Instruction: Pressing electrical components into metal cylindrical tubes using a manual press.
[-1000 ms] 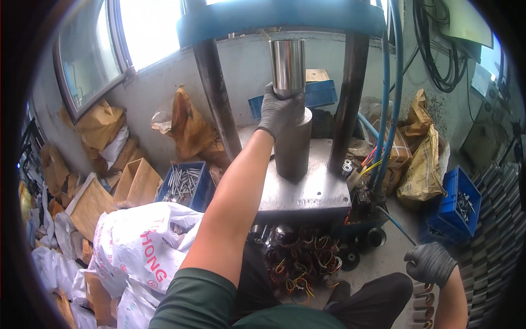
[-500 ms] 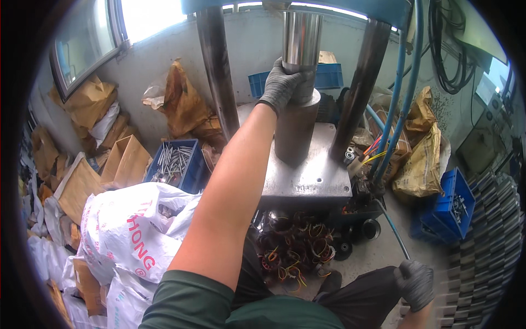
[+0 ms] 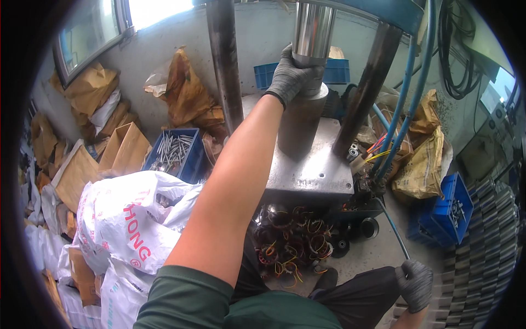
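two gloved hands at work on a shop-floor press: the left hand (image 3: 294, 78), arm stretched out, is bent around a dull metal piece (image 3: 312, 88), its fingers closed across the front, though how tight the grip is cannot be told. the right hand (image 3: 415, 285) is balled around the end of a slim metal lever (image 3: 394, 227), low and near the knee.

at far left, below a window (image 3: 90, 38), crumpled brown paper sacks (image 3: 90, 85) lean against the wall. an open brown box (image 3: 125, 145) stands tilted above a bulging white plastic bag (image 3: 126, 219) with red print. just beside them, a blue bin (image 3: 193, 156) is heaped with thin metal rods (image 3: 172, 151), a tall brown paper bag (image 3: 186, 88) behind it.

at center, between two dark columns, the dull metal piece sits atop an upright dark metal block (image 3: 301, 123) on the press bed (image 3: 315, 181), directly under a shiny cylinder (image 3: 315, 27). below the bed, wire coils (image 3: 293, 241) with yellow and red leads lie piled on the floor.

farther right, blue hoses (image 3: 406, 93) run down past the right column, a tan sack (image 3: 419, 170) slumps, a blue crate (image 3: 438, 211) holds small metal parts, and rows of gray metal pieces (image 3: 476, 263) fill the edge.
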A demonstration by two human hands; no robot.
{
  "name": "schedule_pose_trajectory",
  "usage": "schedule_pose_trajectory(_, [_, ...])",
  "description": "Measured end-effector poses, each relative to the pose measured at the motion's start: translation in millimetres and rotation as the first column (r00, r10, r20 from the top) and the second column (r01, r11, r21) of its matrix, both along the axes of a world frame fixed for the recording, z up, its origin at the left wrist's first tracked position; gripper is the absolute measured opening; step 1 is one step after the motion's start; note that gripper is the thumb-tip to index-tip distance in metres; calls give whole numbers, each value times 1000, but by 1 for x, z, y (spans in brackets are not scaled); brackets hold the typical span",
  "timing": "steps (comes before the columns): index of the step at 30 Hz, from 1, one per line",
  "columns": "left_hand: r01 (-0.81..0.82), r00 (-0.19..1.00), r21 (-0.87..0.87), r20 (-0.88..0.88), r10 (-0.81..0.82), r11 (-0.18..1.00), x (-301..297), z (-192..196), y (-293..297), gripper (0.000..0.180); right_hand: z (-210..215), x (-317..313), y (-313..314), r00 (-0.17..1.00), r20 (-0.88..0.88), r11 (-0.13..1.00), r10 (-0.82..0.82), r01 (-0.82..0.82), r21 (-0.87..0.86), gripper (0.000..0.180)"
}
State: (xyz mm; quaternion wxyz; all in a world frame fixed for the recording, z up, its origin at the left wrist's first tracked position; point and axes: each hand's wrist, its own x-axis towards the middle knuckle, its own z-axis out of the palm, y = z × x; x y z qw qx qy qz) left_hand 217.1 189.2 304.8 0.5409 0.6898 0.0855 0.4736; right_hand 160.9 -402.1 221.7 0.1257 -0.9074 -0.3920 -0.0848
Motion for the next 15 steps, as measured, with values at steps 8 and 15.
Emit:
schedule_pose_trajectory(8, [12,1000,-12,-10,-12,1000,-7,5,-13,114,3,-2,3,1000,-21,1000,-23,24,18,19])
schedule_pose_trajectory(15, [-46,999,30,-20,47,998,-13,7,-15,104,1,-1,1,999,-29,999,-27,28,38,18])
